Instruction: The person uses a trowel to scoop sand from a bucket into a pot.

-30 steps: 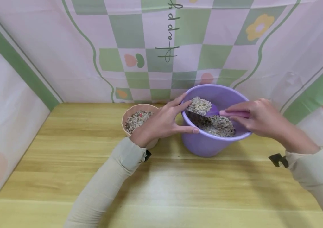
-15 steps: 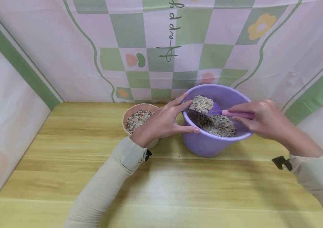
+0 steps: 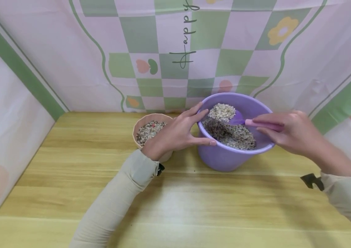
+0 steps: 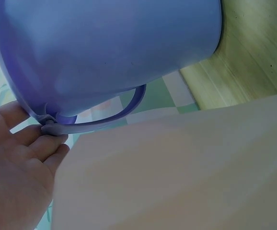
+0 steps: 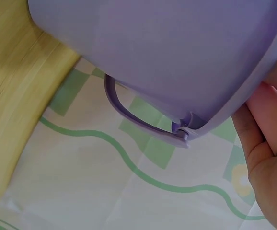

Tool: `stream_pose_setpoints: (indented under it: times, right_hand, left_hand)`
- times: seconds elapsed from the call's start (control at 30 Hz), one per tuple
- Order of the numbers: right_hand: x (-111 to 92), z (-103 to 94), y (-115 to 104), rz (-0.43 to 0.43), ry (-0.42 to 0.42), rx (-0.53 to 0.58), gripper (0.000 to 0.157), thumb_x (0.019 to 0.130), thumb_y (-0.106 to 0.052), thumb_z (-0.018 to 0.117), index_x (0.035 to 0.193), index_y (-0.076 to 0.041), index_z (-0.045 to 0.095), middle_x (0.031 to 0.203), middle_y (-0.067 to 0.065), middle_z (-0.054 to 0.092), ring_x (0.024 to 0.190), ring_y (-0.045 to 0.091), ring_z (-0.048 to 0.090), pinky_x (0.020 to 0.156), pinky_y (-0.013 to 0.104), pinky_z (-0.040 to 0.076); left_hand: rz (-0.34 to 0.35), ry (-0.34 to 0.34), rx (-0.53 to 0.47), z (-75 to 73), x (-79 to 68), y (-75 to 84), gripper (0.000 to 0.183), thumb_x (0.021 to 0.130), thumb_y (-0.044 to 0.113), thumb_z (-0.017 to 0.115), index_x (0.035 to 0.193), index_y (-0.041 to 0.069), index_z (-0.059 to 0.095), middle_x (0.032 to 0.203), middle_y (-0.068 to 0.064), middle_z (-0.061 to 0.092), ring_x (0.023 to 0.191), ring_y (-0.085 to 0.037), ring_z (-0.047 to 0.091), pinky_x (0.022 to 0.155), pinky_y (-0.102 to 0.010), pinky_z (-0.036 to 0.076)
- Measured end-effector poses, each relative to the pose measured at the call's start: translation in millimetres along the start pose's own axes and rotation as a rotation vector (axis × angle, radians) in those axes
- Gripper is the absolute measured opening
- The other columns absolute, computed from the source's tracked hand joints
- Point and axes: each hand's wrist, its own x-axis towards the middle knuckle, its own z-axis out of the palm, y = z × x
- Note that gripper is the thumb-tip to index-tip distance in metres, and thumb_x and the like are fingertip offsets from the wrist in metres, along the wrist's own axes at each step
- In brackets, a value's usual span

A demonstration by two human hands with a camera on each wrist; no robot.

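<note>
A lavender bucket (image 3: 225, 160) stands tilted slightly on the wooden table, partly filled with grey-beige gravel (image 3: 240, 138). My left hand (image 3: 180, 131) holds its left rim, thumb along the front and fingers round the side; the left wrist view shows these fingers by the hinge of the bucket's handle (image 4: 100, 123). With my right hand (image 3: 290, 132) I grip the pink handle (image 3: 263, 125) of a small purple shovel (image 3: 238, 119) over the bucket's mouth. Pale gravel (image 3: 222, 112) is heaped on its blade. In the right wrist view, thumb and fingers wrap the pink handle.
A peach pot (image 3: 136, 124) with similar gravel and a small red bit stands left of the bucket, partly behind my left forearm. A patterned cloth (image 3: 175, 34) hangs right behind both containers. Bare wooden table (image 3: 178, 206) lies in front.
My right hand has drawn a little to the right, bringing the loaded shovel farther over the bucket's middle. The left hand and the bucket stay in place.
</note>
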Motion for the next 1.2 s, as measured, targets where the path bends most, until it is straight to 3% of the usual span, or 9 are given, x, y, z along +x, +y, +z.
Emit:
stream_pose_setpoints:
  times: [0.17,0.37,0.6,0.83,0.97,1.2]
  right_hand:
    - [-1,-2.3,-3,0.001,0.023,-0.028,0.064,0.096,-0.062,0.049,0.096,-0.006,0.079,0.087,0.002,0.076,0.087,-0.019,0.057,0.061,0.015,0.051]
    - [-1,-8.3,-7,0.003,0.015,-0.054,0.066,0.096,-0.062,0.05,0.095,-0.003,0.079,0.084,0.009,0.076,0.08,-0.011,0.063,0.06,0.016,0.053]
    - [-7,-10.1,-3,-0.011,0.062,-0.07,0.067,0.095,-0.065,0.049,0.093,-0.004,0.079,0.086,0.004,0.076,0.07,-0.002,0.067,0.055,0.018,0.052]
    - [-7,-17.7,-8,-0.01,0.059,-0.079,0.066,0.094,-0.064,0.051,0.092,-0.004,0.079,0.084,0.007,0.076,0.082,-0.015,0.06,0.064,0.012,0.051]
    - [-5,-20.8,-11,-0.017,0.063,-0.063,0.065,0.094,-0.063,0.053,0.092,-0.003,0.079,0.083,0.012,0.075,0.082,-0.015,0.061,0.065,0.009,0.051]
    - [3,-24.5,-18,-0.037,0.086,-0.005,0.061,0.094,-0.058,0.057,0.091,-0.001,0.079,0.098,-0.009,0.069,0.084,-0.018,0.06,0.064,0.006,0.049]
  left_hand:
    - [-0.005,-0.003,-0.008,0.0,-0.3,-0.1,0.104,0.076,0.071,0.071,0.157,0.018,0.031,0.163,0.016,-0.002,0.148,-0.031,0.023,0.113,-0.052,0.032]
    - [-0.014,-0.011,-0.012,-0.2,-0.5,-0.7,0.105,0.077,0.071,0.071,0.157,0.018,0.03,0.163,0.016,-0.002,0.149,-0.03,0.022,0.113,-0.052,0.032]
    - [-0.006,-0.016,-0.009,-0.4,-0.1,-2.4,0.105,0.077,0.071,0.07,0.158,0.019,0.029,0.163,0.014,-0.002,0.149,-0.031,0.022,0.114,-0.051,0.031]
    - [0.0,-0.031,0.001,-2.2,-1.7,-3.2,0.103,0.079,0.069,0.07,0.158,0.019,0.027,0.165,0.011,-0.001,0.149,-0.029,0.022,0.115,-0.049,0.031]
    - [0.002,-0.038,-0.016,-4.6,-4.5,-4.9,0.101,0.081,0.069,0.068,0.158,0.019,0.026,0.165,0.008,0.001,0.149,-0.028,0.022,0.115,-0.047,0.032]
    - [-0.019,-0.034,-0.05,-10.8,-12.7,-9.4,0.098,0.081,0.071,0.065,0.158,0.023,0.027,0.165,0.006,0.003,0.149,-0.028,0.021,0.115,-0.046,0.031]
